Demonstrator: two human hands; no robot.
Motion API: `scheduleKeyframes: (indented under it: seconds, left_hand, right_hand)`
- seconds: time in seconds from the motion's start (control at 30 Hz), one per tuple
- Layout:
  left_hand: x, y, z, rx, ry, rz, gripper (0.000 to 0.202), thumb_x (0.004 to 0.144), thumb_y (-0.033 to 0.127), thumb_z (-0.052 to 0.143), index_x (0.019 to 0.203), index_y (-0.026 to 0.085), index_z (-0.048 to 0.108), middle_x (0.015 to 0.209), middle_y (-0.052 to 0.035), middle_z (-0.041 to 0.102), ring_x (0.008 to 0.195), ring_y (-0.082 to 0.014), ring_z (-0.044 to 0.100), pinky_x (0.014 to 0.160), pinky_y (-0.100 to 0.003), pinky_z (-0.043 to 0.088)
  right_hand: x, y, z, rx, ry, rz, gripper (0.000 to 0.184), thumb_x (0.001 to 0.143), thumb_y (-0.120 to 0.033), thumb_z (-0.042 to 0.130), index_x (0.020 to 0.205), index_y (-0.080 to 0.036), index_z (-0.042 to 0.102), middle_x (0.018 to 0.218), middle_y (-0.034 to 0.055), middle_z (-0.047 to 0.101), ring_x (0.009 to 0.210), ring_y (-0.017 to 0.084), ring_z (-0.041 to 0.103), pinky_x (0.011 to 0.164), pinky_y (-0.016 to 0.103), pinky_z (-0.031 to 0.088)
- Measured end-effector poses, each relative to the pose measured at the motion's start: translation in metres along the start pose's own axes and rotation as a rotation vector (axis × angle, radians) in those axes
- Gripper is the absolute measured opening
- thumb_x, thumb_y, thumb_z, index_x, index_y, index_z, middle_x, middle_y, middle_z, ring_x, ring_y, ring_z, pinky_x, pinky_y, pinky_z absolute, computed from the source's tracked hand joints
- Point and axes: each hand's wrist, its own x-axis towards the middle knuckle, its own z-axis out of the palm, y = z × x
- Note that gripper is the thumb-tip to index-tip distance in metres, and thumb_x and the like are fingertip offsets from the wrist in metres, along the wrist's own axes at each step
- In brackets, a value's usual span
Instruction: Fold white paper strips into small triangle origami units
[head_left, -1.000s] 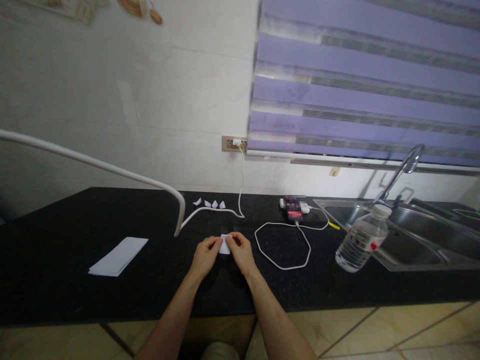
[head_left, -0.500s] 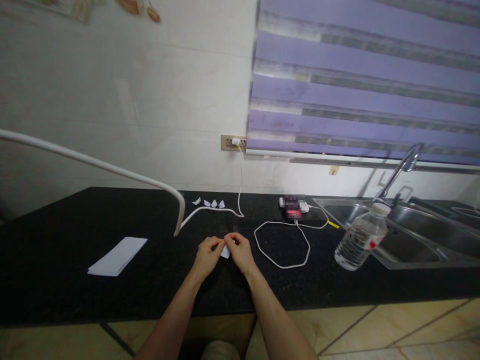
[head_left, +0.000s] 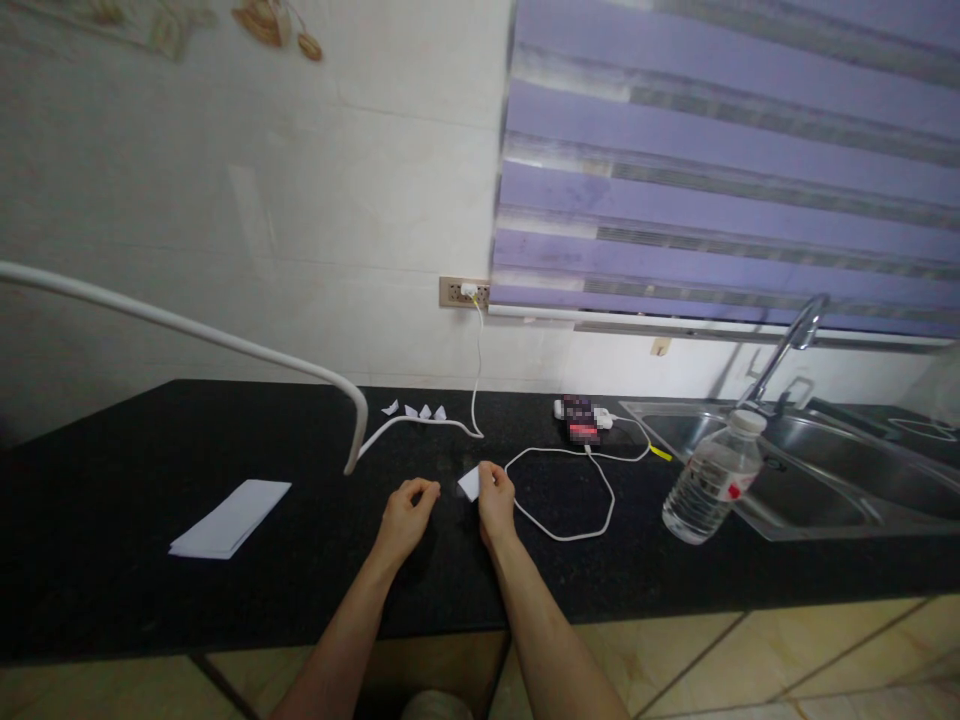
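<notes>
In the head view, the right hand (head_left: 496,500) pinches a small white folded paper piece (head_left: 468,485) over the black stone tabletop (head_left: 315,590). The left hand (head_left: 407,514), fingers curled, is near but apart from it; whether its fingertips meet, I cannot tell. Folded white rectangular paper sheets (head_left: 231,518) lie farther left.

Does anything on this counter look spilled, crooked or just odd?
Nothing seems spilled or damaged. The bottle beside the sink looks tilted, probably lens distortion. Among the folded paper pieces, the leftmost sits slightly apart from the others.
</notes>
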Motion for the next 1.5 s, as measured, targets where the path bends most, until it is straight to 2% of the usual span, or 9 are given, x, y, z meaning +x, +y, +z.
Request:
scheduleKeyframes:
  seconds: [0.07,0.2,0.33,0.6,0.8,1.03,1.2,1.3,1.5]
  left_hand:
    - [0.000,0.000,-0.002,-0.033,0.029,-0.045,0.029,0.074,0.040,0.043,0.071,0.018,0.061,0.075,-0.0015,0.063,0.079,-0.0173,0.056,0.076,-0.028,0.040]
    - [0.000,0.002,-0.002,-0.049,-0.014,0.056,0.028,0.074,0.038,0.043,0.081,0.020,0.063,0.085,-0.0017,0.063,0.086,-0.0165,0.054,0.081,-0.028,0.039]
    - [0.000,0.003,0.001,0.019,-0.070,0.106,0.024,0.073,0.035,0.045,0.075,0.021,0.064,0.078,-0.0016,0.063,0.079,-0.0160,0.055,0.076,-0.028,0.041]
    - [0.001,-0.002,0.002,0.011,-0.039,0.048,0.024,0.074,0.035,0.042,0.072,0.019,0.059,0.072,-0.0017,0.059,0.073,-0.0154,0.054,0.071,-0.027,0.041]
    - [-0.001,0.004,0.001,0.039,-0.065,0.066,0.026,0.074,0.039,0.042,0.074,0.019,0.060,0.075,-0.0021,0.060,0.075,-0.0161,0.054,0.073,-0.027,0.040]
    - [0.003,-0.004,0.004,0.075,-0.081,0.093,0.025,0.073,0.036,0.041,0.069,0.018,0.059,0.069,-0.0013,0.058,0.069,-0.0153,0.053,0.067,-0.026,0.040]
    - [0.005,-0.007,0.006,0.040,-0.069,0.053,0.026,0.072,0.036,0.041,0.070,0.018,0.059,0.069,-0.0007,0.059,0.068,-0.0152,0.053,0.065,-0.026,0.040]
    - [0.006,-0.007,0.006,0.006,-0.057,0.042,0.025,0.070,0.036,0.043,0.069,0.018,0.060,0.068,-0.0009,0.060,0.068,-0.0157,0.053,0.065,-0.026,0.040]
    - [0.005,-0.002,0.005,0.003,-0.058,0.052,0.028,0.071,0.037,0.043,0.074,0.017,0.062,0.073,-0.0021,0.062,0.073,-0.0169,0.055,0.071,-0.027,0.040]
  right_hand:
    - [-0.002,-0.003,-0.001,-0.014,-0.077,0.003,0.031,0.070,-0.042,0.049,0.075,-0.013,0.059,0.055,-0.0022,0.050,0.050,0.010,0.043,0.047,0.020,0.035]
    - [-0.008,-0.012,0.000,-0.076,-0.198,-0.029,0.030,0.068,-0.041,0.052,0.074,-0.013,0.060,0.054,-0.0025,0.049,0.049,0.009,0.041,0.046,0.020,0.033]
    - [-0.012,-0.019,0.001,-0.102,-0.253,-0.044,0.028,0.068,-0.040,0.053,0.072,-0.013,0.060,0.055,-0.0028,0.049,0.048,0.009,0.039,0.046,0.020,0.033]
    - [-0.018,-0.026,0.002,-0.150,-0.381,-0.081,0.022,0.066,-0.033,0.056,0.074,-0.013,0.062,0.060,-0.0016,0.054,0.054,0.010,0.045,0.052,0.020,0.037]
    - [-0.015,-0.024,0.001,-0.182,-0.363,-0.135,0.020,0.068,-0.031,0.053,0.071,-0.014,0.062,0.060,-0.0017,0.054,0.056,0.011,0.046,0.052,0.020,0.037]
    - [-0.010,-0.016,0.005,-0.213,-0.312,-0.156,0.024,0.071,-0.030,0.047,0.066,-0.014,0.064,0.058,-0.0011,0.055,0.053,0.010,0.044,0.049,0.020,0.034]
    - [-0.010,-0.019,0.007,-0.179,-0.262,-0.160,0.025,0.071,-0.031,0.046,0.066,-0.013,0.064,0.059,-0.0007,0.056,0.055,0.011,0.046,0.051,0.020,0.036]
    - [-0.011,-0.021,0.007,-0.183,-0.302,-0.155,0.030,0.073,-0.036,0.045,0.069,-0.013,0.064,0.058,-0.0005,0.056,0.055,0.011,0.047,0.050,0.020,0.036]
    - [-0.011,-0.018,0.005,-0.224,-0.354,-0.217,0.023,0.068,-0.033,0.052,0.069,-0.014,0.064,0.059,-0.0010,0.057,0.056,0.011,0.048,0.053,0.020,0.037]
